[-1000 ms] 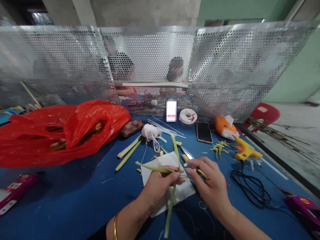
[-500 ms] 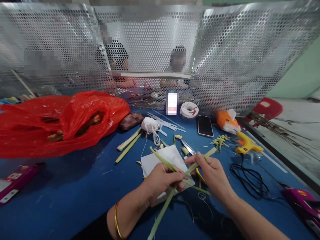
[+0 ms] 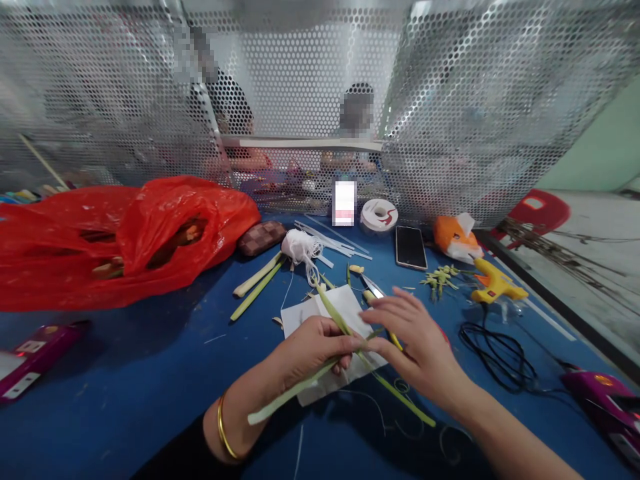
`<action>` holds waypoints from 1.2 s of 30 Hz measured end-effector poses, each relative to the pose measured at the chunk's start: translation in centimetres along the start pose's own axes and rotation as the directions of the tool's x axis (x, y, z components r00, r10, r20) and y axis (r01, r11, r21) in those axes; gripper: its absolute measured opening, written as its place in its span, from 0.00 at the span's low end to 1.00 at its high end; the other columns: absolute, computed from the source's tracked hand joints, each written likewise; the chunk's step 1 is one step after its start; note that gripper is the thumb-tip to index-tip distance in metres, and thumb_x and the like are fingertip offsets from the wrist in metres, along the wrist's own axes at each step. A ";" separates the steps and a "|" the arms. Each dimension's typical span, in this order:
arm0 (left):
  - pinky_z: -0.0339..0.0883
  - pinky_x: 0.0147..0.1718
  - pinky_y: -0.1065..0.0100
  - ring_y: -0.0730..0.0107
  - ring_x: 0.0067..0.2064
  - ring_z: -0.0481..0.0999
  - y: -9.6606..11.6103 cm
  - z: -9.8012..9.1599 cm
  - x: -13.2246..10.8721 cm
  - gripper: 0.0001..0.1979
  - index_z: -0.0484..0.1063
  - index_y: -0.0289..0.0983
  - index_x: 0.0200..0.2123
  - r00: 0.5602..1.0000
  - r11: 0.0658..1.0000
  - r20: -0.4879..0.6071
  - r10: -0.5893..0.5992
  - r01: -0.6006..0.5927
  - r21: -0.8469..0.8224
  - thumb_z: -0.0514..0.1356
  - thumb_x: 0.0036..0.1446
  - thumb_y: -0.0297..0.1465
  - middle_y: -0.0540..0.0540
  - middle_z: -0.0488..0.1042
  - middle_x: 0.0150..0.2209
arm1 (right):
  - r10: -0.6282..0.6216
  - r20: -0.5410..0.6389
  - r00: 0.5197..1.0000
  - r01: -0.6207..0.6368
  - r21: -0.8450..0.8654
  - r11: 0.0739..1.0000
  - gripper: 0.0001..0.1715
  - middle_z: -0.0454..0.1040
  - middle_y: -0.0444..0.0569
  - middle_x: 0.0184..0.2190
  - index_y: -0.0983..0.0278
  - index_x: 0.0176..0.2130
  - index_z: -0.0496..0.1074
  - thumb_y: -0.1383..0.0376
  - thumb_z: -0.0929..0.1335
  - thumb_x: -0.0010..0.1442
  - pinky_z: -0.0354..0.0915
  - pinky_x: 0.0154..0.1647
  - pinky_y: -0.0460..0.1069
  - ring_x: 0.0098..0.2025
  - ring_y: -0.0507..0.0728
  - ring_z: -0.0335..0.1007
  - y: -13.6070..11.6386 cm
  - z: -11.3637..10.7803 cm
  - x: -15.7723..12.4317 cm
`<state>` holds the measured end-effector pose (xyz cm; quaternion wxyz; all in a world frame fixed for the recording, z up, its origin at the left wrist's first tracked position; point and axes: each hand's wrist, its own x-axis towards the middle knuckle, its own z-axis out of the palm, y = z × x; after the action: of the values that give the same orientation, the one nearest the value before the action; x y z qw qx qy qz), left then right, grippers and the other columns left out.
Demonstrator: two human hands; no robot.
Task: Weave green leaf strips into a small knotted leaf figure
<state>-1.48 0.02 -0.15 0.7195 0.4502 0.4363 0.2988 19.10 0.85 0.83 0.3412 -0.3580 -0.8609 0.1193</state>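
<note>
My left hand (image 3: 313,347) pinches long green leaf strips (image 3: 405,397) between thumb and fingers, where they cross. One pale strip (image 3: 285,399) hangs toward the lower left, and another end points up and away. Beside it, my right hand (image 3: 425,343) has its fingers stretched out and apart, with its thumb at the crossing by my left fingertips. Whether that thumb presses on a strip I cannot tell. Beneath the hands lies a white paper sheet (image 3: 300,313). Scissors (image 3: 373,287) lie partly hidden behind my right hand.
A red plastic bag (image 3: 200,220) fills the left side. Thick stalks (image 3: 256,293) lie by a white yarn bundle (image 3: 300,247). Farther back are a ribbon roll (image 3: 370,217) and a phone (image 3: 411,247). At right sit a yellow glue gun (image 3: 495,283) and its black cable (image 3: 493,350). A perforated screen (image 3: 310,87) stands behind.
My right hand has let go of the pale strip and spread its fingers. That strip's lower end has swung left across my left wrist, and a green strip now extends farther to the lower right.
</note>
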 end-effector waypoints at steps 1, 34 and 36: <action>0.55 0.22 0.71 0.77 0.19 0.63 0.1 -0.2 0.0 0.13 0.76 0.35 0.22 1.000 1.000 0.005 0.002 -0.002 -0.001 0.68 0.48 0.39 0.51 0.69 0.16 | 0.024 0.101 0.995 -0.031 0.073 0.997 0.10 0.80 0.47 0.34 0.58 0.40 0.78 0.61 0.66 0.66 0.59 0.59 0.62 0.40 0.59 0.76 -0.1 0.3 0.1; 0.64 0.22 0.74 0.74 0.27 0.74 -0.5 0.6 0.5 0.11 0.79 0.33 0.33 0.948 0.924 -0.319 0.003 -0.125 -0.361 0.71 0.42 0.27 0.46 0.79 0.32 | 0.119 -0.059 0.991 -0.124 -0.077 0.989 0.03 0.75 0.44 0.23 0.62 0.40 0.68 0.64 0.65 0.65 0.61 0.25 0.47 0.23 0.54 0.70 -1.8 3.9 -1.7; 0.65 0.23 0.75 0.74 0.29 0.75 -0.4 0.6 0.5 0.10 0.78 0.33 0.33 0.944 0.908 -0.329 0.012 -0.148 -0.392 0.70 0.43 0.27 0.45 0.78 0.32 | 0.121 -0.069 0.990 -0.127 -0.085 0.988 0.04 0.76 0.44 0.23 0.62 0.39 0.68 0.64 0.65 0.66 0.60 0.24 0.47 0.23 0.54 0.70 -1.8 3.8 -1.7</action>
<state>-0.76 0.02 -0.55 0.7050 0.2521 0.4547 0.4824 16.40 -1.45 -2.04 0.3439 -0.4294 -0.8302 0.0901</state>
